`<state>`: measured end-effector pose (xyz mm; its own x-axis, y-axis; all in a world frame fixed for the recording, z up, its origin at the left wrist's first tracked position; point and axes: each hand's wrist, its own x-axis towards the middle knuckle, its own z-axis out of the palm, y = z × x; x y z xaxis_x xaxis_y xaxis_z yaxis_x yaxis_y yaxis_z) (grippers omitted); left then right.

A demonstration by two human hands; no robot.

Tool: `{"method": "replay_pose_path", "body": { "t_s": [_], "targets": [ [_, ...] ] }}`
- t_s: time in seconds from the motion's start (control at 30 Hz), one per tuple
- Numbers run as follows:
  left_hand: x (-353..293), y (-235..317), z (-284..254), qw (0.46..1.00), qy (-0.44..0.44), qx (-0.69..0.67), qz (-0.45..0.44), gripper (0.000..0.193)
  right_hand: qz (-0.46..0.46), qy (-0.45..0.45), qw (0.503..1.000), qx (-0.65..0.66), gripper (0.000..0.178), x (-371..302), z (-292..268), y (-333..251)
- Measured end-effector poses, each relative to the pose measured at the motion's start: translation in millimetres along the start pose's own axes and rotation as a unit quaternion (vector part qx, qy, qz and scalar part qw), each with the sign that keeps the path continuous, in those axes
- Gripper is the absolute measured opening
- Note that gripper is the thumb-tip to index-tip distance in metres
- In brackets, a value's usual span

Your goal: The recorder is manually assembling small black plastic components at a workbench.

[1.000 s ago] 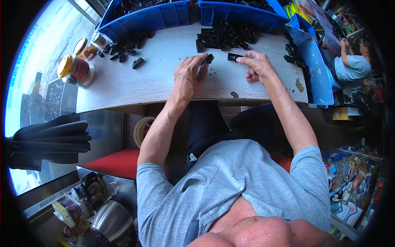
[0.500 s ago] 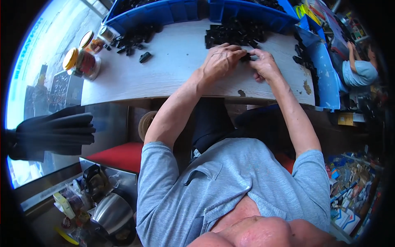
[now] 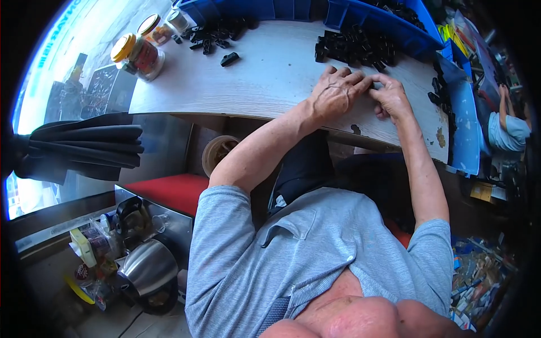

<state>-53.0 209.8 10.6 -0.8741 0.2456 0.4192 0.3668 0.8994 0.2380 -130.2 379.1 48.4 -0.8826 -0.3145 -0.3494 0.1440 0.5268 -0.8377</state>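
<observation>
Closest to the camera there's just the person's grey shirt, and down on the floor to the left one steel kettle (image 3: 147,269) in a clutter of bags and bottles. One folded dark umbrella (image 3: 84,147) lies further left, by the window.

Moving up to the bench (image 3: 265,84): both hands meet at the near edge of the middle heap. The left hand (image 3: 337,93) lies palm down with its fingers curled together over the spot, and the right hand (image 3: 390,98) comes in from the other side so that the fingertips touch. I'd say this is the fitting step, two small black plastic parts being pushed together between the fingertips (the part itself is hidden under the fingers, so I can't tell whether either grip is pinching it or just pressing on it). The next move probably calls for a firm squeeze and a free spot to drop the finished piece.

Counts: one loose black piece (image 3: 229,58) on its own, one small scatter of black pieces (image 3: 213,35) at the far left, one big black heap (image 3: 355,46) just beyond the hands (too many to count). Two jars with yellow lids (image 3: 138,55) stand at the left corner. At the far edge, two blue bins (image 3: 369,19). Another person's sleeve (image 3: 504,132) shows far right.
</observation>
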Motion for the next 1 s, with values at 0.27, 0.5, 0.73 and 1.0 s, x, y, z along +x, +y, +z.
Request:
{"method": "replay_pose_path", "body": {
  "t_s": [0.27,0.5,0.73,1.0],
  "targets": [
    [-10.0,-4.2,-4.3,0.995,0.09,-0.034,0.0,0.044,0.005,-0.02,0.999,-0.036,0.027,-9.0,-1.8,-8.7],
    [-78.5,-124.5,-80.3,0.908,0.186,0.253,-0.278,0.036,-0.019,0.029,0.991,0.127,0.048,-16.5,-27.4,11.9],
    [-99.9,-146.2,-91.0,0.93,0.119,0.223,-0.267,0.029,0.004,0.235,0.929,0.287,0.033,22.8,-101.2,43.9],
    [-87.9,-153.7,-75.9,0.964,0.231,-0.001,-0.135,0.024,0.023,0.274,0.926,0.26,0.028,24.9,-103.9,47.7]
  ]
}}
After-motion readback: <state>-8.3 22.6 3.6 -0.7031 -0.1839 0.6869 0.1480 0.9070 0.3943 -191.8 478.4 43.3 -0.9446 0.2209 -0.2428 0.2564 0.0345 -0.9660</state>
